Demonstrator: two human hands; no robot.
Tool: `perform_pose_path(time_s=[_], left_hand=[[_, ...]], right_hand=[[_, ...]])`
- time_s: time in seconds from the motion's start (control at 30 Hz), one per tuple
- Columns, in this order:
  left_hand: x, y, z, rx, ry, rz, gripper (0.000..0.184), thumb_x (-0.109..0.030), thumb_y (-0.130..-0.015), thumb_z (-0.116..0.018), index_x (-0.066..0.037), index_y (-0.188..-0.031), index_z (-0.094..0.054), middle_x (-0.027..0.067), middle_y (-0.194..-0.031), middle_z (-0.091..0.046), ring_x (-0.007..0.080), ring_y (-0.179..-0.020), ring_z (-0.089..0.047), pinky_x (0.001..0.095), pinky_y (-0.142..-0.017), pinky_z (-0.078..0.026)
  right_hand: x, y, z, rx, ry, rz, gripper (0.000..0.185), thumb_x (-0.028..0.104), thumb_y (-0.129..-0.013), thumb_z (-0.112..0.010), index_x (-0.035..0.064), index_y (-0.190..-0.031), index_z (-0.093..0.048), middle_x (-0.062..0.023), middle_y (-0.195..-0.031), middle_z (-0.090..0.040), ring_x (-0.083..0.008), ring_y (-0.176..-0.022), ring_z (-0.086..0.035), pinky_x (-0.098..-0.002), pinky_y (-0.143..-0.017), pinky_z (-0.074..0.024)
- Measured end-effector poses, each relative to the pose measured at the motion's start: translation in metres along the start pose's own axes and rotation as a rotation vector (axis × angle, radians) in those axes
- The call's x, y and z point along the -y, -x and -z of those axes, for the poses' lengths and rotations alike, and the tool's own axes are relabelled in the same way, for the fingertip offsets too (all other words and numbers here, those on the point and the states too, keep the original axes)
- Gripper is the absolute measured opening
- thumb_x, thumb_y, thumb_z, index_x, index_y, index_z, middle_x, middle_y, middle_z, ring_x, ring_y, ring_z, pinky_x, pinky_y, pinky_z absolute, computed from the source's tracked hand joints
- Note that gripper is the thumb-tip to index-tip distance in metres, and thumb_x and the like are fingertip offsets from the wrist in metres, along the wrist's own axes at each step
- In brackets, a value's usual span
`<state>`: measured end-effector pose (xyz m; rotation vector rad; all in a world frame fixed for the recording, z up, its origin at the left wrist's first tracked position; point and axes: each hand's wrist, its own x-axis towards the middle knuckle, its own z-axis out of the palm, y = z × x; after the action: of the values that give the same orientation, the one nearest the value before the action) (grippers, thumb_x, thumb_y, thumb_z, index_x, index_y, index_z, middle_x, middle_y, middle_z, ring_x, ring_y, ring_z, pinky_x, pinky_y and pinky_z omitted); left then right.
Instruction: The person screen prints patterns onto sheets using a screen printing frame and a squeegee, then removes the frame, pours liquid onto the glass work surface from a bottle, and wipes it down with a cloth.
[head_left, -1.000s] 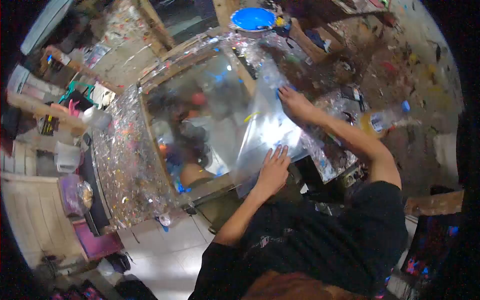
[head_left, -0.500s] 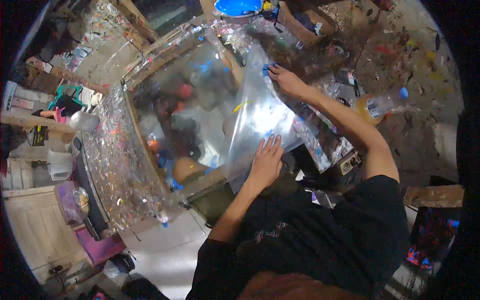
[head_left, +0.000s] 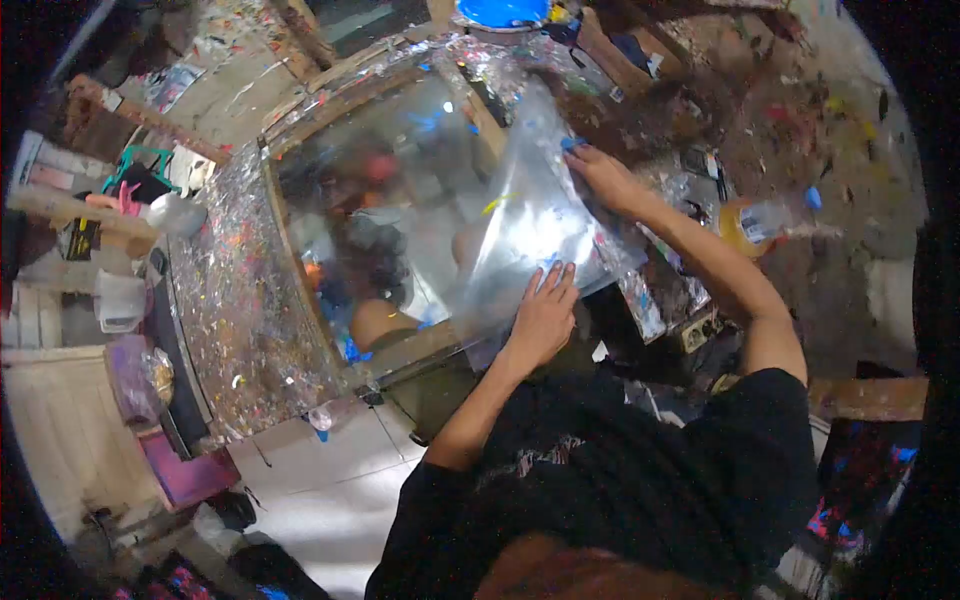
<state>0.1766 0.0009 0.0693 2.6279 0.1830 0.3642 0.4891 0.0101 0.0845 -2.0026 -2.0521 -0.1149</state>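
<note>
A clear plastic sheet (head_left: 535,215), shaped like a triangle with a yellow mark on it, lies over the right side of a framed glass pane (head_left: 425,195). My left hand (head_left: 545,315) rests on the sheet's near part with its fingers stretched out. At the sheet's right edge, my right hand (head_left: 608,182) has its fingers closed on a small blue piece (head_left: 572,146); its exact kind is unclear. Strong light glares off the middle of the sheet. Through the glass, blurred reflections and blue spots show.
A paint-spattered work surface (head_left: 250,310) surrounds the pane. A blue basin (head_left: 503,12) stands at the far edge. To the right are a bottle of yellowish liquid (head_left: 740,225) and a power socket block (head_left: 698,332). White containers (head_left: 120,300) stand at the left.
The view has shifted a little. My right hand and the blue piece have moved slightly toward me and to the right. My left hand stays on the sheet.
</note>
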Motion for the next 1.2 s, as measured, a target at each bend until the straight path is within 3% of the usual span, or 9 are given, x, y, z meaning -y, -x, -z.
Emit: perform_pose_path(time_s=[0.1, 0.23, 0.37, 0.47, 0.6, 0.7, 0.97, 1.03, 1.2], left_hand=[[-0.001, -0.007, 0.005, 0.141, 0.042, 0.079, 0.049, -0.014, -0.083, -0.059, 0.004, -0.128, -0.051, 0.0218, -0.149, -0.041, 0.0367, -0.141, -0.035, 0.0547, -0.117, -0.024], [-0.001, 0.001, 0.002, 0.037, -0.013, 0.001, 0.049, -0.015, -0.082, -0.06, 0.003, -0.127, -0.052, 0.0207, -0.144, -0.047, 0.0368, -0.138, -0.04, 0.0534, -0.118, -0.023], [0.003, 0.001, -0.011, 0.059, 0.053, 0.037, 0.04, -0.016, -0.084, -0.06, -0.001, -0.121, -0.058, 0.0178, -0.137, -0.054, 0.0354, -0.133, -0.044, 0.0502, -0.117, -0.026], [0.014, 0.005, -0.021, 0.12, -0.066, 0.021, 0.042, -0.013, -0.081, -0.06, 0.0, -0.121, -0.058, 0.018, -0.129, -0.059, 0.0353, -0.132, -0.046, 0.0505, -0.117, -0.025], [0.005, -0.002, -0.025, -0.087, 0.248, 0.117, 0.049, -0.014, -0.079, -0.06, 0.002, -0.125, -0.058, 0.0183, -0.13, -0.059, 0.0337, -0.13, -0.047, 0.0497, -0.118, -0.024], [0.014, -0.002, -0.018, -0.091, 0.054, -0.042, 0.051, -0.018, -0.079, -0.06, 0.003, -0.127, -0.058, 0.0181, -0.135, -0.055, 0.0324, -0.132, -0.044, 0.0488, -0.119, -0.023], [0.011, 0.011, -0.024, -0.048, 0.154, 0.025, 0.056, -0.019, -0.085, -0.056, 0.0, -0.137, -0.049, 0.0195, -0.143, -0.048, 0.0309, -0.139, -0.038, 0.047, -0.12, -0.02], [0.009, -0.003, -0.033, -0.119, 0.246, 0.036, 0.057, -0.019, -0.085, -0.056, 0.0, -0.138, -0.047, 0.0193, -0.144, -0.048, 0.0309, -0.139, -0.037, 0.0471, -0.121, -0.02], [0.011, -0.002, -0.032, -0.007, -0.023, -0.032, 0.051, -0.019, -0.085, -0.056, 0.001, -0.131, -0.052, 0.019, -0.142, -0.049, 0.032, -0.139, -0.038, 0.0467, -0.118, -0.023]], right_hand=[[-0.028, -0.055, 0.007, 0.268, -0.037, -0.218, 0.046, -0.002, -0.08, -0.051, 0.001, -0.126, -0.059, -0.0225, -0.122, -0.06, -0.0401, -0.116, -0.056, -0.0452, -0.096, -0.0484], [0.035, -0.145, 0.022, -0.453, -0.29, -0.005, 0.035, 0.0, -0.089, -0.046, 0.0017, -0.12, -0.061, -0.0226, -0.116, -0.064, -0.042, -0.101, -0.064, -0.0461, -0.088, -0.0516], [0.06, -0.225, -0.074, 0.249, -0.079, -0.217, 0.043, 0.001, -0.081, -0.052, -0.0025, -0.124, -0.055, -0.0282, -0.123, -0.057, -0.0415, -0.114, -0.058, -0.045, -0.095, -0.0488], [0.119, -0.229, -0.144, -0.412, 0.078, 0.379, 0.036, 0.003, -0.084, -0.047, -0.0032, -0.119, -0.056, -0.0308, -0.119, -0.058, -0.0394, -0.114, -0.057, -0.0468, -0.097, -0.0464], [0.045, -0.277, -0.135, 0.002, -0.34, -0.315, 0.042, 0.004, -0.089, -0.044, -0.0031, -0.129, -0.053, -0.0271, -0.132, -0.054, -0.0393, -0.124, -0.053, -0.0465, -0.105, -0.042], [0.061, -0.252, -0.143, -0.065, 0.154, 0.077, 0.044, 0.005, -0.092, -0.042, -0.003, -0.134, -0.051, -0.0224, -0.138, -0.053, -0.0372, -0.128, -0.051, -0.0436, -0.108, -0.0414], [0.109, -0.246, -0.037, 0.419, 0.178, -0.239, 0.039, 0.012, -0.091, -0.052, 0.0058, -0.129, -0.053, -0.0139, -0.128, -0.058, -0.0251, -0.123, -0.055, -0.041, -0.097, -0.0472], [0.071, -0.221, -0.149, -0.365, 0.316, 0.344, 0.035, 0.013, -0.091, -0.05, 0.0056, -0.125, -0.056, -0.015, -0.12, -0.063, -0.0324, -0.11, -0.062, -0.0514, -0.093, -0.0486], [0.028, -0.255, -0.099, 0.017, 0.176, -0.076, 0.028, 0.01, -0.087, -0.055, 0.0021, -0.111, -0.066, -0.0208, -0.105, -0.063, -0.0375, -0.1, -0.06, -0.047, -0.093, -0.0504]])
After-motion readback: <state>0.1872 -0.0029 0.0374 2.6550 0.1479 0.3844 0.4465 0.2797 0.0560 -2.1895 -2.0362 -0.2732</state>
